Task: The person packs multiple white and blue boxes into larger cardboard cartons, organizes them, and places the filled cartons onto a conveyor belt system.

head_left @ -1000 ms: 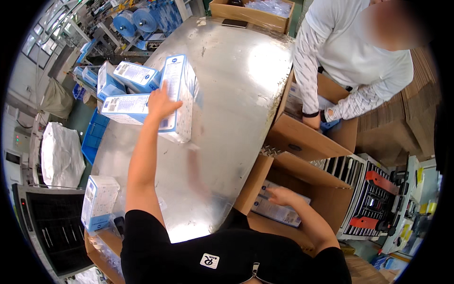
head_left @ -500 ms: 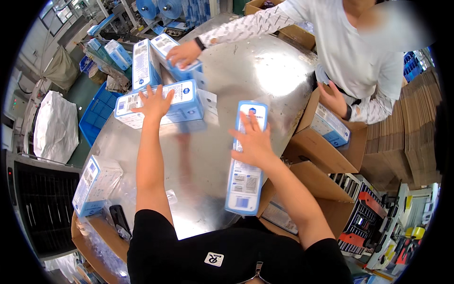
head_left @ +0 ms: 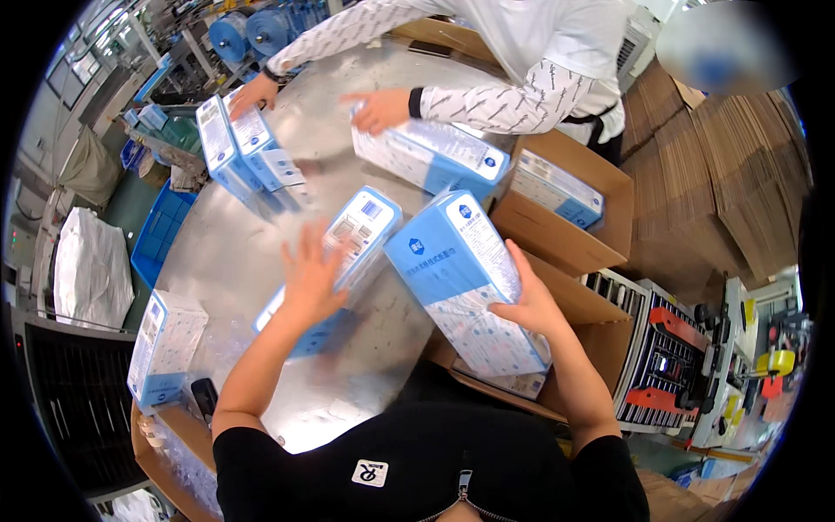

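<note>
A packing station on a factory floor, with boxes, cartons and machinery close at hand.
Matching blue-and-white boxes (head_left: 426,157) stand on a metal tabletop (head_left: 196,252) with open cardboard cartons (head_left: 565,244) alongside. Flattened cardboard (head_left: 713,165) is stacked high at right, above a frame of metal rollers (head_left: 631,304); rolls of blue film (head_left: 265,33) hang among machinery at upper left, and a bulging white sack (head_left: 91,270) stands near a blue crate (head_left: 163,235).

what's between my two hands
Head view: between your left hand and right hand, a blue-and-white rectangular box, silver metal tabletop, then another box.
</note>
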Tool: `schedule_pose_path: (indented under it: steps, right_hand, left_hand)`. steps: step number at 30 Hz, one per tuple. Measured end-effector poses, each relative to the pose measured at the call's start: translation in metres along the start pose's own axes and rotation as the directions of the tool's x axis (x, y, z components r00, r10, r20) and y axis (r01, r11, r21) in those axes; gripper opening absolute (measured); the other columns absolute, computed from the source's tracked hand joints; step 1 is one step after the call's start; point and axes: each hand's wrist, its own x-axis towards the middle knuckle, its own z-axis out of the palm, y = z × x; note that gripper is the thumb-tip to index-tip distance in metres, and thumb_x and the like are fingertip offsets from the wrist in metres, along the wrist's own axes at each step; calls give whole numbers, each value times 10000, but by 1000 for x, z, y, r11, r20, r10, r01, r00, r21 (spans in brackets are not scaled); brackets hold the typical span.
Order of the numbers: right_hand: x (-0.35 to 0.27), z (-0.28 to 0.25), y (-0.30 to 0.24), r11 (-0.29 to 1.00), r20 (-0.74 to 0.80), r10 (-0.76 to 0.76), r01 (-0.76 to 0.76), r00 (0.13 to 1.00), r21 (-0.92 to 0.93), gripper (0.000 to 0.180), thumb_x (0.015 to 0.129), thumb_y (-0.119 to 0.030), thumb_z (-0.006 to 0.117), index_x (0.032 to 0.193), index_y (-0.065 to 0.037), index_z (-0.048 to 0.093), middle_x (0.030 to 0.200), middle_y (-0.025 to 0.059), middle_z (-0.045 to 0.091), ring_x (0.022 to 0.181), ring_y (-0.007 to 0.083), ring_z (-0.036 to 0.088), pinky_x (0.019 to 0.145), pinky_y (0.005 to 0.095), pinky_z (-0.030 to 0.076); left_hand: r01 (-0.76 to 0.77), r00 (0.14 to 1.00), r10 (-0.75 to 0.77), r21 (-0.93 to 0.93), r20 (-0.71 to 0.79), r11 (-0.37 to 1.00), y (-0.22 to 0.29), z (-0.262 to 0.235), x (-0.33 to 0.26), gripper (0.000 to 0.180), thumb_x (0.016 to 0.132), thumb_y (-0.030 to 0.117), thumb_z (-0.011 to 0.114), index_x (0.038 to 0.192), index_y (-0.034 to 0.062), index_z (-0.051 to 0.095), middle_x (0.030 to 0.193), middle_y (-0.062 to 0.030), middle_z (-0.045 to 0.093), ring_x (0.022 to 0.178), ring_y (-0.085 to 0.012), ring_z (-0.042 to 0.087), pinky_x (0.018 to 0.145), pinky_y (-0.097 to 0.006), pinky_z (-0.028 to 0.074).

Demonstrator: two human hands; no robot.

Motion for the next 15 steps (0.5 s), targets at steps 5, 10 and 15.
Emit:
schedule_pose_path:
  steps: [5, 10, 15]
  right_hand:
    - [-99, -78, 2, 840, -353, -12, 201, 936, 504, 986, 589, -154, 722, 1423, -18, 214, 1407, 172, 328, 1281, 285, 355, 1052, 392, 304]
    - [-239, -123, 141, 301, -525, 120, 473, 843, 828, 887, 713, -433, 567, 1422, -29, 218, 1406, 176, 334, 1262, 359, 367, 1032, 456, 337]
    - [-285, -91, 219, 201, -678, 484, 684, 553, 701, 701, 857, -503, 364, 1422, -102, 259, 1424, 114, 340, 1258, 337, 378, 1034, 473, 330]
  left_hand:
    - [252, 967, -249, -313, 52, 916, -5, -2, 14, 897, 586, 127, 704, 1392, 128, 310, 1152, -172, 515, 1046, -385, 505, 867, -446, 427]
    - [-468, 855, 320, -343, -408, 814, 32, -19, 14, 862, 576, 40, 698, 1363, 85, 348, 1211, -226, 464, 1072, -388, 489, 891, -405, 415]
    - [-616, 757, 470, -735, -454, 282, 121, 2, 45, 793, 651, 144, 732, 1358, 142, 372, 1265, -241, 399, 1112, -378, 465, 855, -434, 432]
